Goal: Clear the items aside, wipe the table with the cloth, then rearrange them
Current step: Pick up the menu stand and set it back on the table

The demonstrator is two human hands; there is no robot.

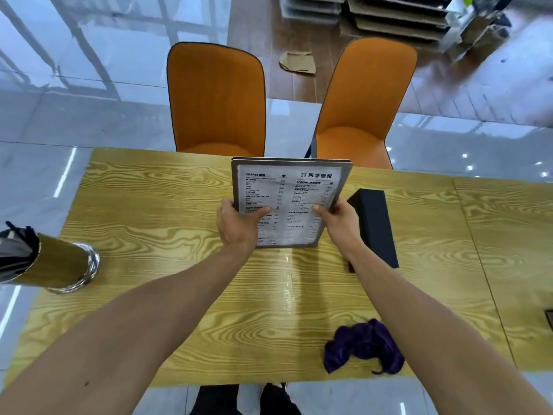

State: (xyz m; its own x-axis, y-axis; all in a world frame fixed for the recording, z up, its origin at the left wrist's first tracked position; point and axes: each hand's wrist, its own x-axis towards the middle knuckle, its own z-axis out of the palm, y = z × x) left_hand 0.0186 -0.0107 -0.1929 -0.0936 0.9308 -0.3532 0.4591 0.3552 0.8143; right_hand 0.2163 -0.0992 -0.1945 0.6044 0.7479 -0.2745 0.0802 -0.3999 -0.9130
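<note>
Both hands hold a framed menu card point(291, 190) upright above the middle of the wooden table point(155, 223). My left hand point(238, 224) grips its lower left edge and my right hand point(338, 221) grips its lower right edge. A crumpled purple cloth point(363, 345) lies near the table's front edge, to the right. A black box point(375, 223) lies flat just right of the menu, partly behind my right forearm. A gold cylindrical holder point(57, 265) with dark items inside stands at the table's left edge.
Two orange chairs point(218, 100) point(363, 100) are pushed in at the far side of the table. A second table section point(514, 235) adjoins on the right. Cardboard stacks point(395, 16) lie on the floor beyond. My feet show below the front edge.
</note>
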